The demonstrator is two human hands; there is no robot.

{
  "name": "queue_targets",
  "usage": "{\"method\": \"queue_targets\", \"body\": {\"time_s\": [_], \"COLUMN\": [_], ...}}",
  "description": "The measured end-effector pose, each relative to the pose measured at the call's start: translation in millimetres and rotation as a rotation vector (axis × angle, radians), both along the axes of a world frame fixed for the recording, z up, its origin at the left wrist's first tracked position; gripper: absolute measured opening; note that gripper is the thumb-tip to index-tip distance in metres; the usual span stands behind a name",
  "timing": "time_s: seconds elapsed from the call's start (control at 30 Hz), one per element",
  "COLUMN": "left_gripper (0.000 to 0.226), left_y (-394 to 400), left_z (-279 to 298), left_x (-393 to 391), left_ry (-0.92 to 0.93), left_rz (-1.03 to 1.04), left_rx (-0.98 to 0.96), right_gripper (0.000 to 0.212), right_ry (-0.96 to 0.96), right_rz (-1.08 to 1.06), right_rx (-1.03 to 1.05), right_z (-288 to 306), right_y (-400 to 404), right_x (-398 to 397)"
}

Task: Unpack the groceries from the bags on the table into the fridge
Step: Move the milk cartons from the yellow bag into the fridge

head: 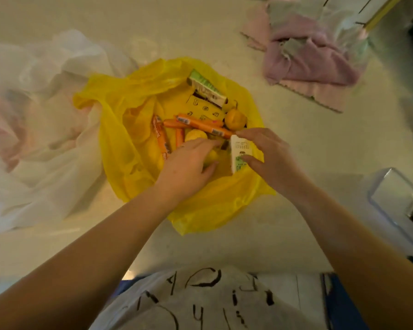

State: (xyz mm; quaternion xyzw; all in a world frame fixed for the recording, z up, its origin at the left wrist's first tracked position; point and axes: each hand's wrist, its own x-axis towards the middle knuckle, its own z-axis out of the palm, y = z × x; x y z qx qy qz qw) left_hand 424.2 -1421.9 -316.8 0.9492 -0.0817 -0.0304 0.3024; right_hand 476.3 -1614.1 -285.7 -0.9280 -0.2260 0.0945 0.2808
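white bag [34, 129]: crumpled on the tabletop's left edge, contents unclear.
yellow bag [134, 148]: mid-tabletop, thin, floppy, slippery; holds fruit, orange packets, cartons.
left hand [184, 170]: grip loose, fingers reaching over a lemon [196, 135].
right hand [272, 158]: grip pinching a small carton [239, 153]. Probably light and stiff, so best held by its sides.
tabletop [260, 234]: pale, smooth; pink cloth [312, 60] at far right.

Dim, warm yellowish light; the whole picture is soft. The white bag [34, 129] at left is smeared with blur, and wide-angle distortion bends the bench [260, 234] edges.
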Motion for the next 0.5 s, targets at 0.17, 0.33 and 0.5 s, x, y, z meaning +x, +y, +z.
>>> {"method": "queue_targets", "body": {"time_s": [0.17,0.33,0.5], "left_gripper": [0.038,0.033,0.04], "left_y": [-38.3,-76.7,-109.1], "left_z": [-6.9,-22.9,-28.0], "left_x": [0.1,-11.2,-26.5], "left_ry": [-0.014,-0.029,0.002], "left_rz": [0.105,0.157,0.243], "left_rx": [-0.009,0.062,0.039], "right_gripper": [0.042,0.03,0.029], "right_ry": [0.011,-0.129,-0.252], "right_rz": [0.31,0.669,0.761], "right_rx": [-0.096,-0.277,-0.239], "right_z": [-18.4,-40.3,-53.4], "right_y": [-7.6,-24.0,-42.3], "right_x": [47.3,75.0,85.7]}}
